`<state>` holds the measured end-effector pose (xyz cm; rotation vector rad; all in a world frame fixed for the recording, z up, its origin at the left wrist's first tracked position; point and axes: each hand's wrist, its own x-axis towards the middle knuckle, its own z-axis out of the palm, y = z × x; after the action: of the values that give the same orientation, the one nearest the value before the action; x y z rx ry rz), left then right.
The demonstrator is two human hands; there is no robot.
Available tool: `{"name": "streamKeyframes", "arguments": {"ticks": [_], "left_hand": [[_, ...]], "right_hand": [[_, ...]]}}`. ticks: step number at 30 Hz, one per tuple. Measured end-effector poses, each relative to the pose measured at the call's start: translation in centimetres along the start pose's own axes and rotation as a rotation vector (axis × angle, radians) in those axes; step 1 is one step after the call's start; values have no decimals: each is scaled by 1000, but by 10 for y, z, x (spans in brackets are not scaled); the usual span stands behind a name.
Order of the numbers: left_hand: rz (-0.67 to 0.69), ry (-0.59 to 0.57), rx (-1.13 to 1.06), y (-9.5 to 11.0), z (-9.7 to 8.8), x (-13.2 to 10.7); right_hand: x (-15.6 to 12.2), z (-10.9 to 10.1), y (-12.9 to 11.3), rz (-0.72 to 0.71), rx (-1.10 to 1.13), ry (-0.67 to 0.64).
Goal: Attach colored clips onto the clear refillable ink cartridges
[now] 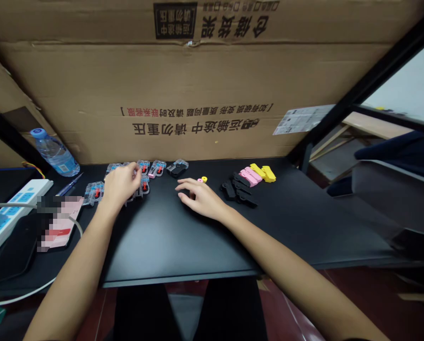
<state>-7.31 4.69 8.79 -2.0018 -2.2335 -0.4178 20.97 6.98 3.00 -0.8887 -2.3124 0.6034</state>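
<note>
My left hand [119,185] reaches over a cluster of small clear plastic parts with red and blue inserts [94,192], its fingers curled down onto one of them near the group's middle. My right hand [199,196] rests flat on the black table [169,237], fingers stretched out and holding nothing. Just beyond its fingertips lie two tiny rings, one pink [199,180] and one yellow [204,179]. More clear parts [158,167] and a black one [177,168] sit at the back.
To the right lie black clips [238,192], pink pieces [250,176] and yellow pieces [265,173]. A water bottle [55,154], a power strip [6,215], a pen [69,184] and a cable are at the left. A large cardboard box [198,94] walls the back.
</note>
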Motion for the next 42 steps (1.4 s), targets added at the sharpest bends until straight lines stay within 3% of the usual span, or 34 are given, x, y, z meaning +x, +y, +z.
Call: {"name": "streamKeyframes", "arguments": {"ticks": [4, 9, 13, 19, 25, 32, 38, 42], "left_hand": [[32, -47, 26, -15, 2, 3], [156, -78, -52, -19, 17, 7], [288, -138, -248, -20, 31, 10], [434, -254, -514, 0, 37, 5], [472, -356, -664, 26, 34, -7], [465, -223, -625, 21, 30, -4], [519, -384, -636, 11, 27, -5], [584, -422, -610, 12, 28, -6]], "right_hand": [[5, -23, 2, -14, -44, 108], [6, -72, 22, 245, -168, 319], [4, -94, 40, 384, -259, 329], [2, -93, 47, 384, -238, 253], [4, -77, 59, 198, -114, 91], [4, -71, 56, 100, -164, 53], [-5, -99, 62, 304, -326, 58], [-7, -114, 63, 441, -381, 97]]}}
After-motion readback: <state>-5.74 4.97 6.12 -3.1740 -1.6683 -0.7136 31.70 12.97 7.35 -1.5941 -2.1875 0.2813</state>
